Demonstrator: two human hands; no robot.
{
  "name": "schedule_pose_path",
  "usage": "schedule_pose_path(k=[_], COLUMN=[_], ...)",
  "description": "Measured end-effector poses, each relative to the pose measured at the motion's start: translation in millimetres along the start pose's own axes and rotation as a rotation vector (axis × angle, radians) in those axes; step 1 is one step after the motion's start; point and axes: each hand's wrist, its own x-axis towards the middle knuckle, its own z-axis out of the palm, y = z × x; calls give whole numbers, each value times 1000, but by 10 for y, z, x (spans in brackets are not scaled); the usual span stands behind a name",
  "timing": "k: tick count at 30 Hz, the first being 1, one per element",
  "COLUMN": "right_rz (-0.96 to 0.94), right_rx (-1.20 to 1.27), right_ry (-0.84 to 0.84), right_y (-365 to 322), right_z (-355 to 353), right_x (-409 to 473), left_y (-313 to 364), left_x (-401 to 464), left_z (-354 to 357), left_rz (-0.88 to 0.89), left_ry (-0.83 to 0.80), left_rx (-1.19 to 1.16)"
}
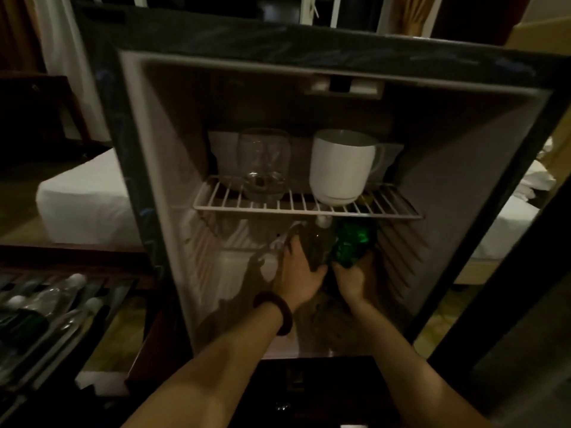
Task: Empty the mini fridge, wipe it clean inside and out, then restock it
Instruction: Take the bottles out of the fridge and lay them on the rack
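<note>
Reaching deep into the open white-lined mini fridge (173,168), the person works both hands under the white wire shelf (306,208). The left hand (298,273) curls its fingers around a dark plastic bottle with a white cap (315,242); the right hand (355,281) grips a green bottle (352,242) just beside it. Both bottles stand on the fridge floor, probably grasped low so they pass beneath the shelf. Above, a clear drinking glass (262,165) and a white ceramic mug (340,165) stand on that shelf.
</note>
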Motion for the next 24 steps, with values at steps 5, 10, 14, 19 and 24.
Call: schedule_pose_path(k=[5,10,14,19,24], right_rz=[103,121,99,78,42], right_rx=[38,69,70,126,134], right_ry=[4,91,118,141,99], right_y=[195,242,225,166,17], right_z=[182,239,201,96,-96], right_x=[334,369,209,-315,-854], left_y=[-49,-48,-145,-190,-151], left_x=[454,493,234,-198,-676], left_z=[200,247,170,-48,-325], left_rz=[21,57,111,199,230], left_ry=[-44,41,17,41,50], left_rx=[-93,-161,-222,-151,-92])
